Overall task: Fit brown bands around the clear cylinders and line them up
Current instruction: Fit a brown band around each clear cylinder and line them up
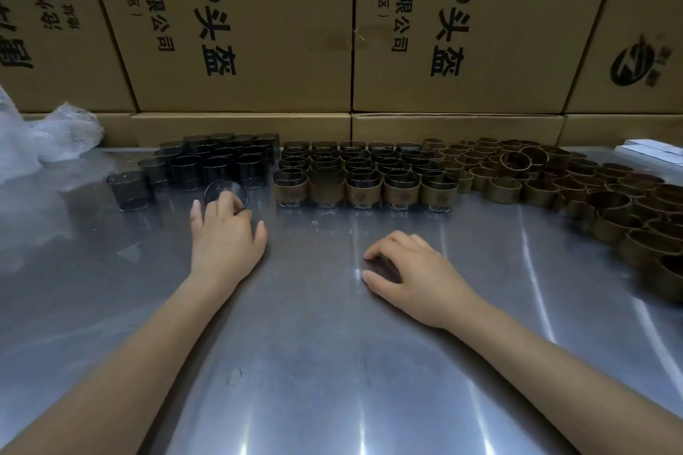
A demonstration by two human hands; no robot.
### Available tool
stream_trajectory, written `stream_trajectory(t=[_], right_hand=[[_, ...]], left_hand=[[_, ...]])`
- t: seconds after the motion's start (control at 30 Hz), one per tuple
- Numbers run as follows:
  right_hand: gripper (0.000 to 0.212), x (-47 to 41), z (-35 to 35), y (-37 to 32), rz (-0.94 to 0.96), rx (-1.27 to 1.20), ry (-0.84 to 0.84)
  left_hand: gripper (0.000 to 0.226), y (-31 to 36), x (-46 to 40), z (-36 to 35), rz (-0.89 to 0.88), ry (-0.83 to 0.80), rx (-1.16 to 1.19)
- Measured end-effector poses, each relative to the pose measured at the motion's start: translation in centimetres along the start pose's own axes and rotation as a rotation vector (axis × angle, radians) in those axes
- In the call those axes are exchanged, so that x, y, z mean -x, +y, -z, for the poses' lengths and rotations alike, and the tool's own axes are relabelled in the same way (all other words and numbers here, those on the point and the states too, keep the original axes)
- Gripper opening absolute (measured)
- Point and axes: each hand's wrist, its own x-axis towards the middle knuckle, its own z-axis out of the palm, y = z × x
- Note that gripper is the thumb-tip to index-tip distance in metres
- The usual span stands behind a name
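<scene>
Clear cylinder (225, 192) (tilted) gripped by left hand (225, 236); right hand (414, 275) rests loosely curled, holding nothing.

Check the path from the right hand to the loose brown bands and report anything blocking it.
Nothing visible blocks it. The right hand rests on the bare steel table, and the loose brown bands lie to its right across open tabletop.

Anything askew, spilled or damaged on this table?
Nothing damaged or spilled. One clear cylinder is tipped toward the camera, but the left hand is holding it. The loose brown bands on the right lie jumbled, not in rows.
</scene>
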Motion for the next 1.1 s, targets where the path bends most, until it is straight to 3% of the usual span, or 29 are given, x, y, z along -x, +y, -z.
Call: stream_trajectory(t=[0.23,0.5,0.9,1.1], right_hand=[[0.036,-0.2,-0.2,0.3,-0.025,-0.03,0.01],[0.074,-0.9,-0.2,0.9,-0.168,-0.284,0.052],[0.056,-1.1,-0.1,2.2,-0.244,-0.665,0.3],[0.049,-1.0,0.4,2.1,-0.217,-0.683,0.531]], left_hand=[[0.032,5.4,3.8,2.3,-0.185,-0.023,0.152],[0.035,11.6,6.2,4.0,-0.45,-0.145,0.561],[0.045,13.8,6.4,4.6,-0.309,-0.082,1.004],[0.071,13.1,5.7,3.8,-0.219,-0.139,0.983]])
